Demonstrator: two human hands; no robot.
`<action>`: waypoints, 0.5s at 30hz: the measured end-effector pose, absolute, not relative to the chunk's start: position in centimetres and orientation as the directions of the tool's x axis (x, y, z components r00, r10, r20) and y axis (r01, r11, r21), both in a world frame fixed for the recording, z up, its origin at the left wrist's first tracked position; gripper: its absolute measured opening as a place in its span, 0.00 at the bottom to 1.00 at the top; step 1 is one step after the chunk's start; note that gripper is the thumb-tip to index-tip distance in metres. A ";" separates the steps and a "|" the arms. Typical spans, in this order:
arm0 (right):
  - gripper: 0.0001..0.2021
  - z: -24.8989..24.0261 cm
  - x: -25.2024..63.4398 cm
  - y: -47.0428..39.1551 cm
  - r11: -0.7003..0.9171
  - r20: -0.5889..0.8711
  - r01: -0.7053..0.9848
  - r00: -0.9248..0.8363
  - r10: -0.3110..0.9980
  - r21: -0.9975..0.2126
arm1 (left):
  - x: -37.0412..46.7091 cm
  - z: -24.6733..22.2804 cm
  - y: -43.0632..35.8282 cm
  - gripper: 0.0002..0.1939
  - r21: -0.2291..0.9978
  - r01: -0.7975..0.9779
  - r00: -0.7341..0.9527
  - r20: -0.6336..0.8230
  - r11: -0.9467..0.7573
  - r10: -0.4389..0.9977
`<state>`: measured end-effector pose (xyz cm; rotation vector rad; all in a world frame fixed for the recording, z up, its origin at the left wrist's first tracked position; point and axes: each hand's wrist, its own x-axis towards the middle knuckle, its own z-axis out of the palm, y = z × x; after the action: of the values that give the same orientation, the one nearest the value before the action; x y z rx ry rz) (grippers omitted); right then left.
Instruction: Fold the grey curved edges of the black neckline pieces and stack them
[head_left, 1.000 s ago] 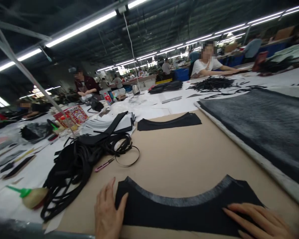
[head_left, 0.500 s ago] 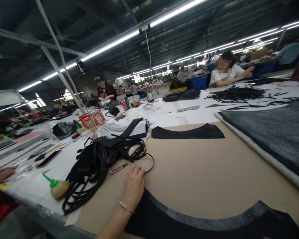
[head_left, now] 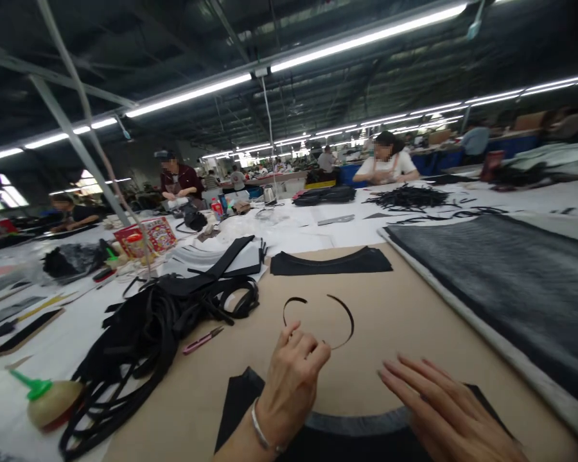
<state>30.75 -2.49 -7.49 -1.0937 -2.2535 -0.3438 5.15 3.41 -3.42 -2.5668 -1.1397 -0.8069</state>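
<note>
A narrow black strip (head_left: 350,319) curls up in two arcs from the closed fingers of my left hand (head_left: 296,369), which wears a bracelet at the wrist. My right hand (head_left: 433,401) is spread flat, fingers stretched, over the right side of a black curved fabric piece (head_left: 354,446). A grey band (head_left: 354,423) runs along that piece's inner curve. Both hands hide parts of the fabric. To the left lies a tangled heap of black strips (head_left: 161,321), with pink thread snips (head_left: 203,340) beside it on the brown board (head_left: 366,359).
A bottle with a green spout (head_left: 52,401) stands at the left. Stacked black curved pieces (head_left: 331,262) lie at the board's far side. Dark grey fabric (head_left: 491,276) covers the right. A co-worker in white (head_left: 390,163) sits across the table, near more black strips (head_left: 411,197).
My left hand has moved right, away from the heap, with the strip in its fingers. My right hand has come into view over the fabric. The view has swung to the right.
</note>
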 end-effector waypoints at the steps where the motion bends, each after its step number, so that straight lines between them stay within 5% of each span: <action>1: 0.27 -5.8 29.5 -1.9 0.643 0.587 0.766 -0.524 0.617 0.009 | 5.9 -3.2 3.0 0.14 0.026 0.700 0.569 0.584 -0.713 0.580; 3: 0.26 -3.1 27.2 -0.8 0.688 0.528 0.725 -0.574 0.625 -0.026 | 7.0 -2.8 2.3 0.14 0.039 0.638 0.594 0.611 -0.769 0.524; 7: 0.19 0.0 25.7 0.3 0.609 0.266 0.742 -0.549 0.792 -0.282 | 6.5 -1.9 1.7 0.13 0.109 0.608 0.570 0.629 -0.786 0.529; 10: 0.13 1.7 26.8 0.1 0.489 0.144 0.749 -0.480 0.866 -0.447 | 4.4 -0.9 2.1 0.10 0.337 0.621 0.484 0.546 -0.708 0.684; 15: 0.15 3.8 30.0 -0.2 0.274 -0.031 0.576 -0.463 0.886 -0.771 | 0.2 0.9 3.0 0.11 0.795 0.527 0.379 0.096 -0.300 0.920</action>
<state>29.99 -0.21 3.83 -1.3197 -2.1433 1.0342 0.25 2.99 0.93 -3.0975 -1.9677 -1.1643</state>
